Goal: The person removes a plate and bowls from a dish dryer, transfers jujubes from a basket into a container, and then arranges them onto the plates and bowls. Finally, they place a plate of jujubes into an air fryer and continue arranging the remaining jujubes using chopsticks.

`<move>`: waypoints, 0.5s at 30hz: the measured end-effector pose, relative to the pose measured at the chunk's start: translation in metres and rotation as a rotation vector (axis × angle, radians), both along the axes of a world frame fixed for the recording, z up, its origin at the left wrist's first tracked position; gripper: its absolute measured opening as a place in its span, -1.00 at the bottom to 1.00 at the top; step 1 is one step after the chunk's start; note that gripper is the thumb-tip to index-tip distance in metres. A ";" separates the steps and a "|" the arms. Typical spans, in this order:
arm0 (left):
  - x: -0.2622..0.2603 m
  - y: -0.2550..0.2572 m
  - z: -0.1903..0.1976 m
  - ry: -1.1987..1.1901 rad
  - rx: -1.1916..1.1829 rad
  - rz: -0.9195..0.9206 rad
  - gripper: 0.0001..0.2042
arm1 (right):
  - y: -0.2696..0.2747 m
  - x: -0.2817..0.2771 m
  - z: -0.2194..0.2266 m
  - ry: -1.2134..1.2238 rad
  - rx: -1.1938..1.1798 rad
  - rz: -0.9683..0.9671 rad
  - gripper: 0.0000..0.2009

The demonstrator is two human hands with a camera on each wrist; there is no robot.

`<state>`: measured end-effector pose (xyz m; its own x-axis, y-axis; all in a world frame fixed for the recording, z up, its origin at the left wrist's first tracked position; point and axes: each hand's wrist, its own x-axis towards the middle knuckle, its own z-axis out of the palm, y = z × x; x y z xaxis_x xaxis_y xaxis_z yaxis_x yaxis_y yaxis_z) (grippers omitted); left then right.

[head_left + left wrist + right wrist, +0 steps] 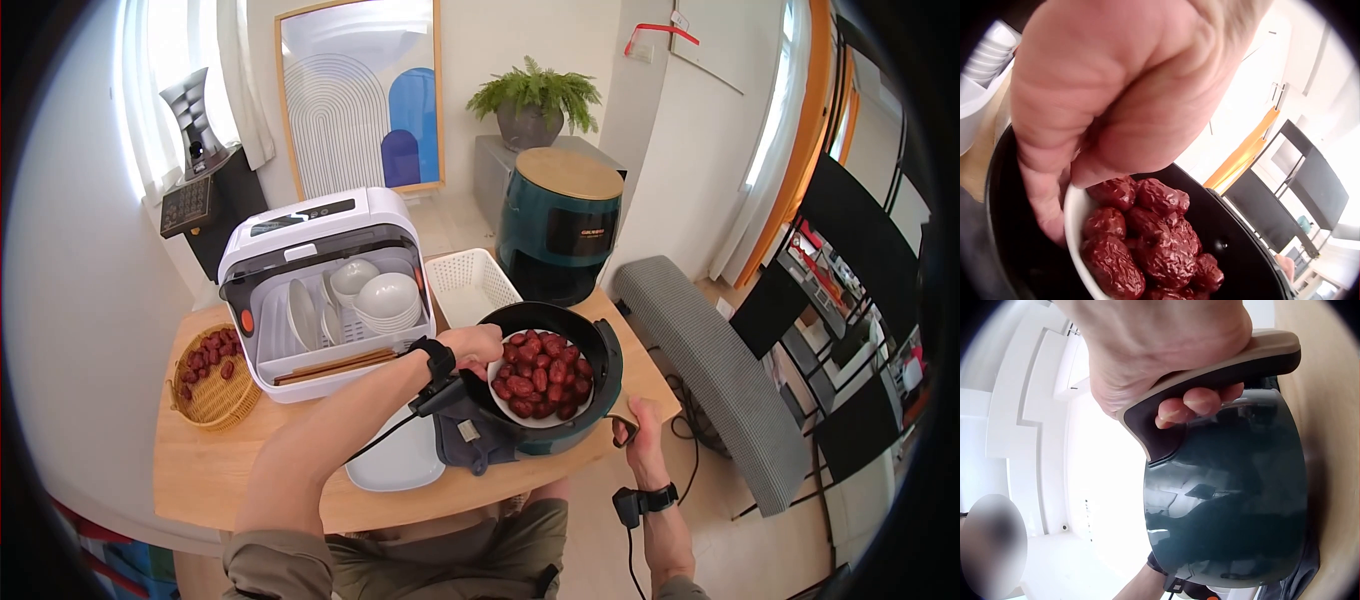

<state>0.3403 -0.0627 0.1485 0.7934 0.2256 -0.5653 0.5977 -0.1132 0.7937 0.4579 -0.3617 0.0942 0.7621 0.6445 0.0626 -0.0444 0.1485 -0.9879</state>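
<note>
Wrinkled dried red dates (pixel 545 375) fill a white bowl (pixel 1075 228) inside the dark green air fryer basket (pixel 1229 494). My left hand (pixel 475 347) reaches down into the basket and pinches the bowl's near-left rim, thumb on the inner side next to the dates and fingers outside. My right hand (pixel 645 428) grips the basket's beige and black handle (pixel 1272 356), fingers curled round it in the right wrist view. Under and beside the basket lies a dark grey cloth mitt (pixel 475 435). The bowl's lower part is hidden.
The air fryer body (pixel 560 225) stands behind the basket, near a white perforated bin (pixel 470 280). To the left are a white dish cabinet (pixel 325 290) with bowls and chopsticks, and a wicker tray (pixel 215 400) holding more dates. A white plate (pixel 395 465) lies near the table's front edge.
</note>
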 end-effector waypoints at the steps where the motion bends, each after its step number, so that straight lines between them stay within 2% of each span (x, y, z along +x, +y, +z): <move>1: 0.002 0.003 -0.007 -0.036 -0.052 0.004 -0.68 | 0.000 -0.001 0.000 0.001 -0.001 0.000 -0.55; 4: 0.008 0.009 -0.023 -0.036 -0.009 -0.006 -0.71 | 0.000 -0.004 0.001 0.009 0.001 -0.004 -0.56; 11: 0.008 -0.004 -0.018 0.017 -0.051 0.046 -0.75 | -0.006 -0.007 0.001 0.001 -0.027 -0.014 -0.57; 15: 0.010 -0.008 -0.023 0.006 -0.038 0.083 -0.71 | -0.008 -0.009 -0.001 0.018 -0.011 -0.017 -0.57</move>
<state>0.3502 -0.0705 0.1259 0.7695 0.2684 -0.5795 0.6085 -0.0326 0.7929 0.4491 -0.3694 0.0928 0.7736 0.6322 0.0418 -0.0593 0.1380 -0.9887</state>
